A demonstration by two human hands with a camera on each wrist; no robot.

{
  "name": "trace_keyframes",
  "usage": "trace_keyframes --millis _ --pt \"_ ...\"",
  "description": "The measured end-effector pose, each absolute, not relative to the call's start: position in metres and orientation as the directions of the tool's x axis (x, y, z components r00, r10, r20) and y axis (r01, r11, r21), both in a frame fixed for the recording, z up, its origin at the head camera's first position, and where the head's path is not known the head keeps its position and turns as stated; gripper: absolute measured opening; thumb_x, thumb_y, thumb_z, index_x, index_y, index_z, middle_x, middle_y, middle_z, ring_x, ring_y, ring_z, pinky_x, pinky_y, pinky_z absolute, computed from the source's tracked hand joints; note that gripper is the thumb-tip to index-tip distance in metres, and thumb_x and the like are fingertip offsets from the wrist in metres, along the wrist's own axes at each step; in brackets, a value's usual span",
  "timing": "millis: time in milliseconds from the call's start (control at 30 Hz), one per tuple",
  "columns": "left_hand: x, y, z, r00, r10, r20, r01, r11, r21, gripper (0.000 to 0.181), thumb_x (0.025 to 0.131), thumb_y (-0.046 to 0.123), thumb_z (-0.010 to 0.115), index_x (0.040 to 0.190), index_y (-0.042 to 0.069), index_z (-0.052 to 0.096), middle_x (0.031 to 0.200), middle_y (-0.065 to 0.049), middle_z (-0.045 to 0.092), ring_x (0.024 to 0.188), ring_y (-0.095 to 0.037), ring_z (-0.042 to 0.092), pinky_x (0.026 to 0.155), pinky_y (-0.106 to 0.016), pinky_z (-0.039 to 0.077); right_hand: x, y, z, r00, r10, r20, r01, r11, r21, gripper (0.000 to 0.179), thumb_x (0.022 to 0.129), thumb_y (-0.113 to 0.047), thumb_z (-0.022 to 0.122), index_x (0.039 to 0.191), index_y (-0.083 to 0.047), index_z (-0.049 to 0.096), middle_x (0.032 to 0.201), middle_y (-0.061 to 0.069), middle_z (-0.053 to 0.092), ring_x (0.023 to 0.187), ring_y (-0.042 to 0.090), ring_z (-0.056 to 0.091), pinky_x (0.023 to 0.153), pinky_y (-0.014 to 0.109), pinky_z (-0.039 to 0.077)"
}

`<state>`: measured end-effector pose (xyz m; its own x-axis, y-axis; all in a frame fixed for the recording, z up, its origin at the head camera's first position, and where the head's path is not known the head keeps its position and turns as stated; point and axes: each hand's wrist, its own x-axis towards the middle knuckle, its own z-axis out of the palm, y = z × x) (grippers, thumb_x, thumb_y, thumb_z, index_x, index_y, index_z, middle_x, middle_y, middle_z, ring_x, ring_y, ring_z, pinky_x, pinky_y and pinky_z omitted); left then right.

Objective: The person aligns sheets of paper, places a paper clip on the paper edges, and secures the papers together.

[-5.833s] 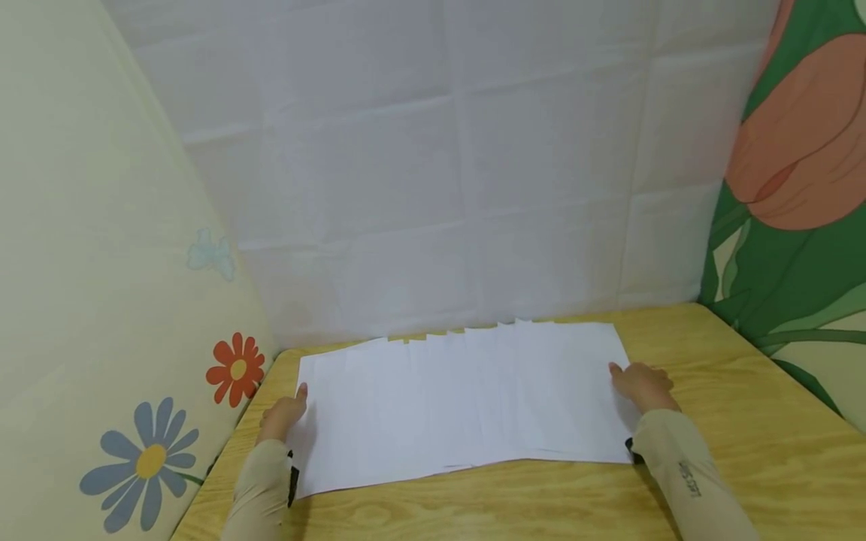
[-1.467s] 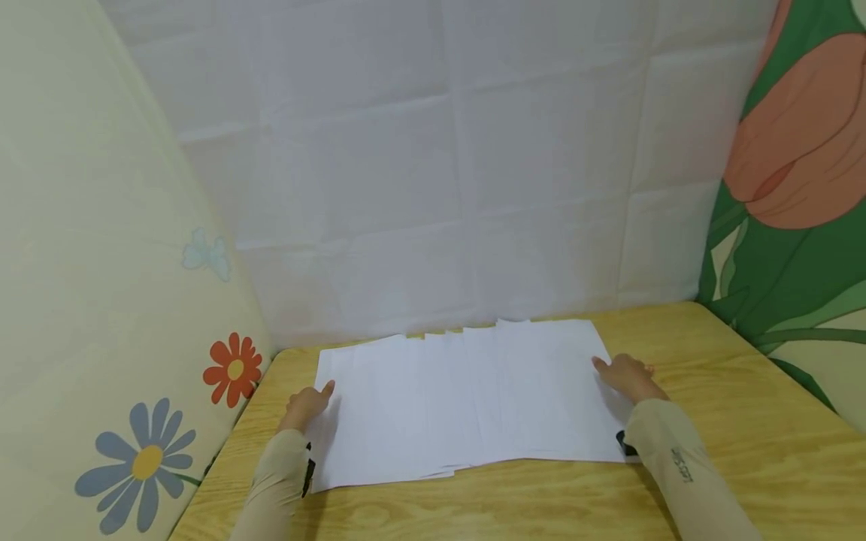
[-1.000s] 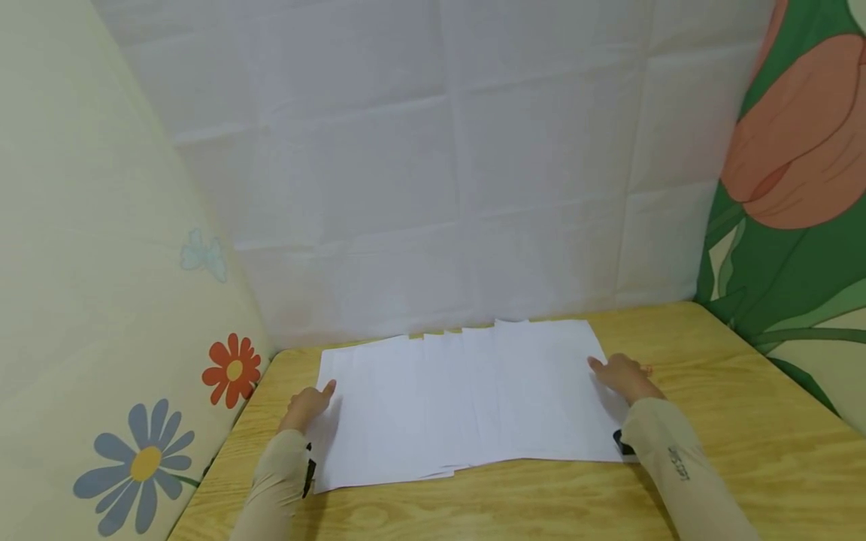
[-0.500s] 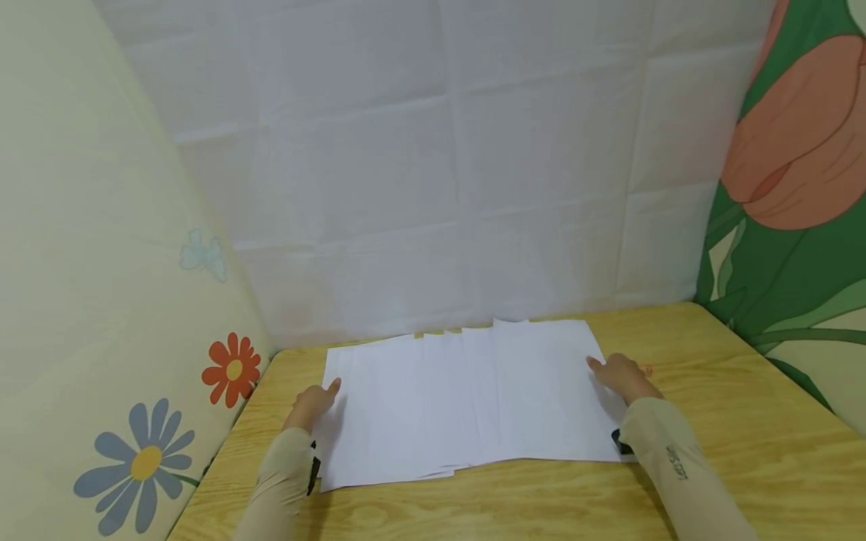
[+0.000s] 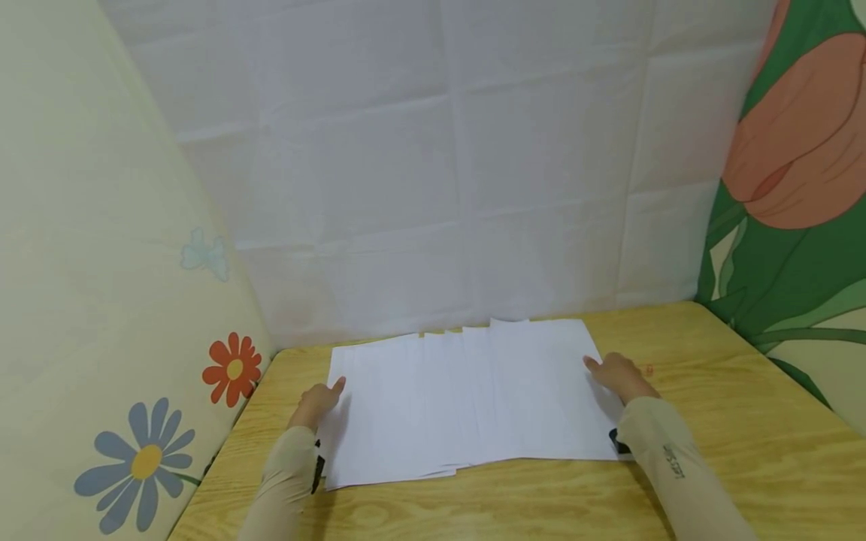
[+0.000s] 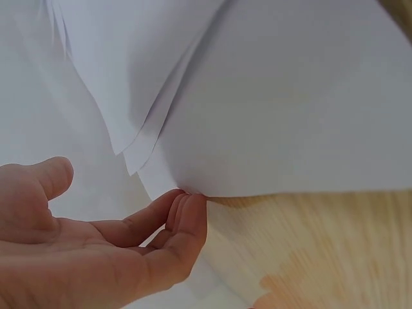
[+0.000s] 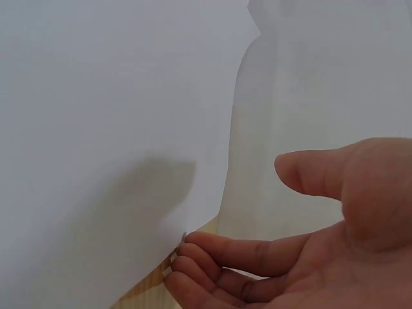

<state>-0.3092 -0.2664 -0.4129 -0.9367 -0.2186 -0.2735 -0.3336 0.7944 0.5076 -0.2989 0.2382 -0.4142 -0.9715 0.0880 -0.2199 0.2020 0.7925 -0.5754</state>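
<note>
A spread of overlapping white sheets (image 5: 440,409) is lying flat on the wooden table (image 5: 717,398), between the left hand (image 5: 318,401) and the right hand (image 5: 620,374), its far edge showing uneven steps near the white cloth (image 5: 440,165). Both hands are gripping nothing: their fingertips are touching the 2 outer ends while the thumbs are standing clear of the paper. Probably this hold is letting the fingertips bear on the edges without creasing the sheets, the table meanwhile supporting their weight
</note>
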Motion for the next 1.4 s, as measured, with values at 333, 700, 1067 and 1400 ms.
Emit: trace_keyframes --millis 333,700,1067,1400 --pt "-0.313 -0.261 -0.416 -0.928 -0.233 -0.291 -0.356 0.782 0.511 0.070 0.105 0.041 0.029 0.132 -0.024 0.036 0.135 -0.047 0.029 0.127 -0.057 0.031 0.103 -0.059 0.032 -0.300 0.234 -0.417 -0.971 0.097 -0.218 0.208 0.794 -0.571 0.060 0.102 -0.028 0.037 0.116 0.030 0.039 0.113 0.045 0.048 0.098 0.048 0.055 0.085 0.053 0.047" --pt "-0.315 -0.256 -0.417 -0.935 -0.219 -0.278 -0.335 0.799 0.500 0.069 0.105 0.040 0.029 0.131 -0.024 0.036 0.135 -0.047 0.029 0.128 -0.058 0.028 0.104 -0.060 0.029 -0.302 0.233 -0.416 -0.972 0.091 -0.217 0.202 0.794 -0.573 0.059 0.103 -0.028 0.035 0.117 0.029 0.040 0.114 0.045 0.048 0.100 0.050 0.055 0.086 0.053 0.047" --pt "-0.314 -0.250 -0.414 -0.933 -0.224 -0.282 -0.341 0.805 0.486 0.068 0.105 0.039 0.029 0.131 -0.023 0.037 0.136 -0.047 0.029 0.129 -0.058 0.028 0.105 -0.061 0.028 -0.307 0.230 -0.420 -0.965 0.108 -0.237 0.228 0.791 -0.568 0.058 0.103 -0.028 0.036 0.116 0.029 0.041 0.113 0.044 0.050 0.099 0.046 0.056 0.087 0.053 0.047" --pt "-0.309 -0.245 -0.409 -0.948 -0.200 -0.249 -0.300 0.824 0.481 0.067 0.105 0.037 0.028 0.127 -0.025 0.040 0.130 -0.047 0.036 0.124 -0.058 0.034 0.103 -0.060 0.032 -0.308 0.232 -0.422 -0.979 0.063 -0.194 0.165 0.803 -0.572 0.058 0.103 -0.027 0.036 0.112 0.030 0.043 0.106 0.043 0.053 0.090 0.042 0.057 0.081 0.051 0.048"
